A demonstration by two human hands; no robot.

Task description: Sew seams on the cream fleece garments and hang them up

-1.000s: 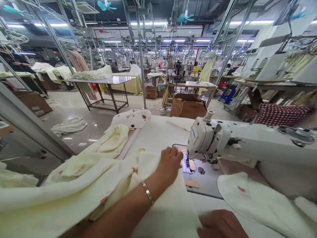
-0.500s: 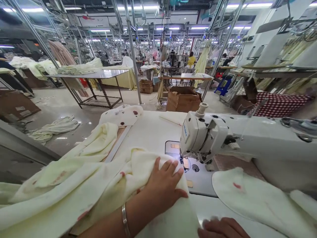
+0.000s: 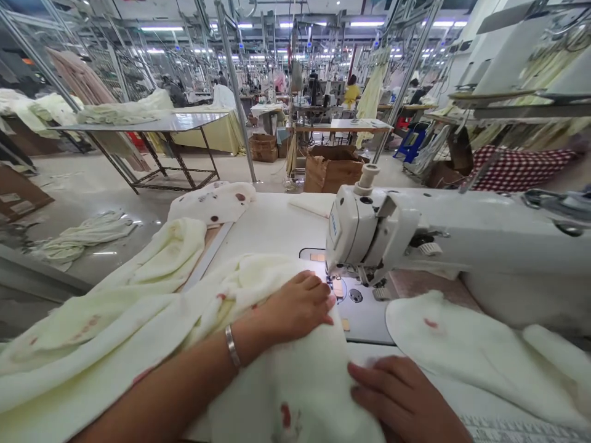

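Two hands of yours are at the pale cloth (image 3: 277,375), which lies across the near left of the tabletop (image 3: 268,227) and spreads to its left edge. Your left hand (image 3: 298,304) rests on top, fingers slightly bent, just beside the needle area (image 3: 329,283) of the sewing machine (image 3: 360,234); whether that grip pinches any fabric, you can't tell from this view. Your right hand (image 3: 401,394) is at the cloth's right edge, nearer the tabletop's near edge (its thumb is hidden, so I can't say if that grip is closed on the fabric).

Watch your left fingertips: being so near the needle, they could be caught if the cloth pulled forward suddenly. The folds bunched left of your wrist could drag the edge askew, since their weight hangs that way. A doubled layer under your palm might also get trapped and puckered. To the right, another pale piece (image 3: 466,344) lies beside the machine, near your right hand; a sleeve brushing it could shift it or sweep it into your way.
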